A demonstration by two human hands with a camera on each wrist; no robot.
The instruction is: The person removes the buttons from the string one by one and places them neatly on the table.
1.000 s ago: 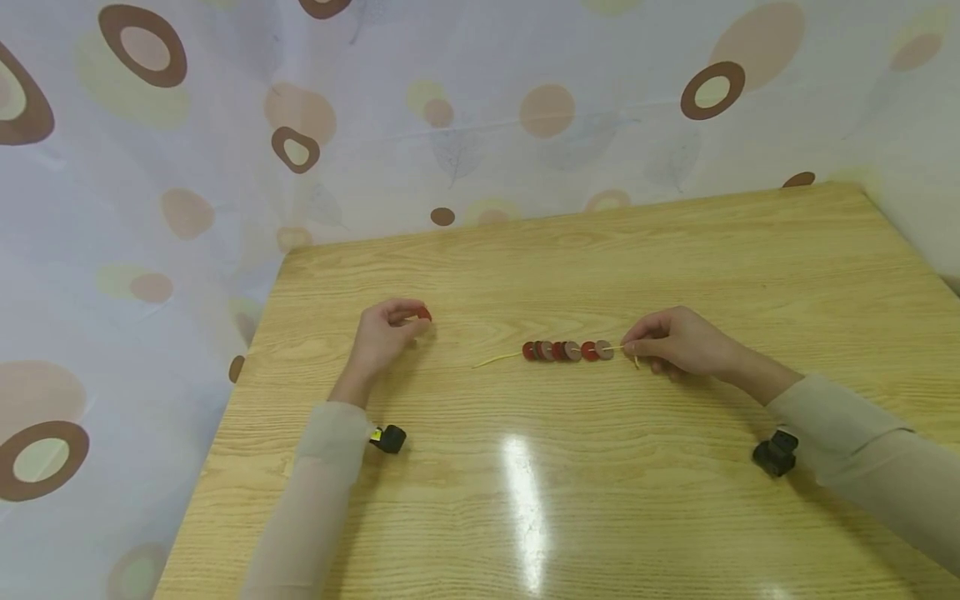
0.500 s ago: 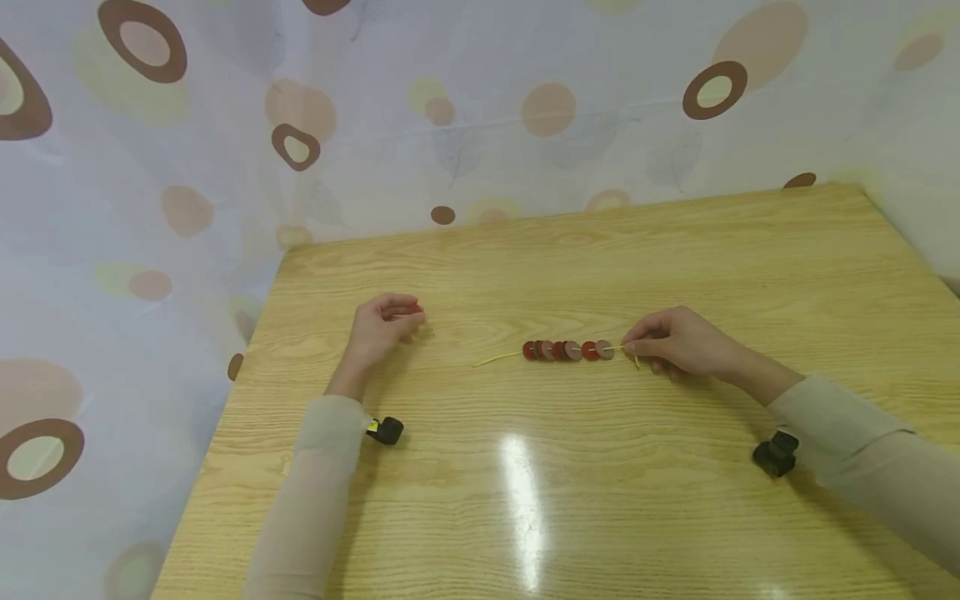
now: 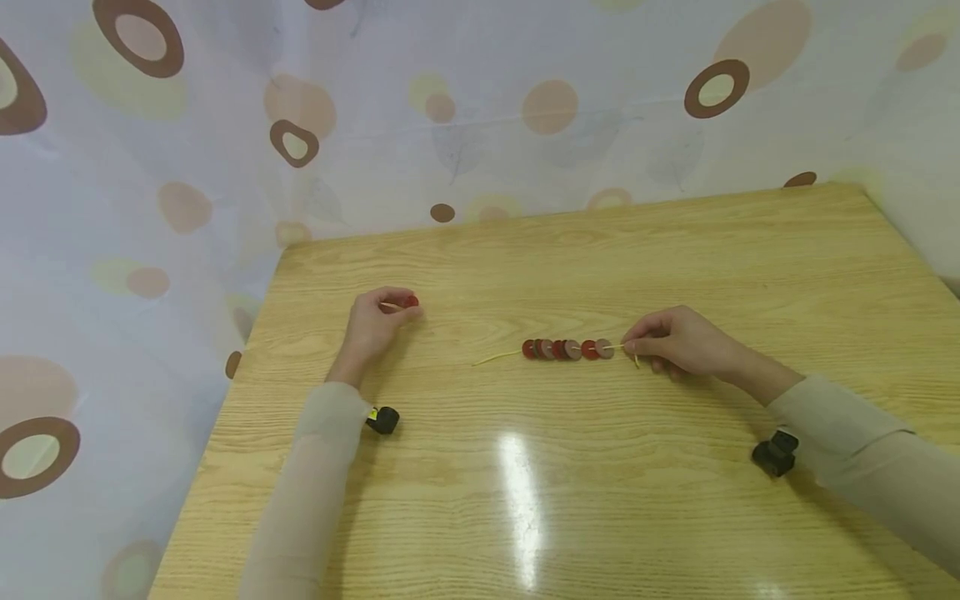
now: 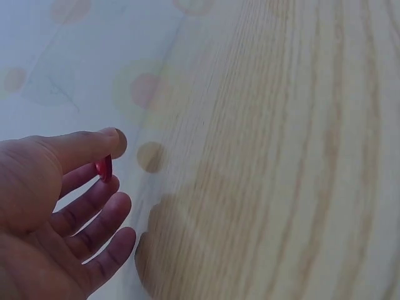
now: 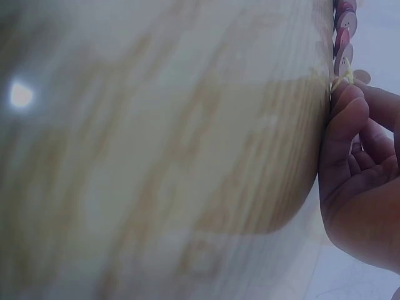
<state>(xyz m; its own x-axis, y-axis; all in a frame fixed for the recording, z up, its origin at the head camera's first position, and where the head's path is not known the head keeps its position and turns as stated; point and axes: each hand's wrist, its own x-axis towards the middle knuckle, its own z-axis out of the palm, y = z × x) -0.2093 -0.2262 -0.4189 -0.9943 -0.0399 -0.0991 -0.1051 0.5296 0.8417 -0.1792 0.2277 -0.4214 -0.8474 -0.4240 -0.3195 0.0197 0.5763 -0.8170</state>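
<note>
A red button (image 4: pixel 104 167) is pinched between thumb and fingertip of my left hand (image 3: pixel 373 322), above the left part of the table. The other fingers of that hand spread loosely in the left wrist view. My right hand (image 3: pixel 681 343) pinches the knotted end of a yellow string (image 3: pixel 495 358). On this string sits a row of several red, brown and dark buttons (image 3: pixel 572 350), overlapping one another. A pinkish-brown button (image 5: pixel 344 59) with small holes is the nearest to the right fingertips. The string's loose end points left across the tabletop.
The wooden table (image 3: pixel 637 508) reaches back to a pale curtain (image 3: pixel 495 125) printed with brown and yellow circles. Small black cameras hang at both wrists, the left camera (image 3: pixel 385 420) and the right camera (image 3: pixel 776 452), close over the tabletop.
My left hand has drifted left and away from me with the red button, which now shows more of its face. The right hand and the threaded buttons have stayed in place.
</note>
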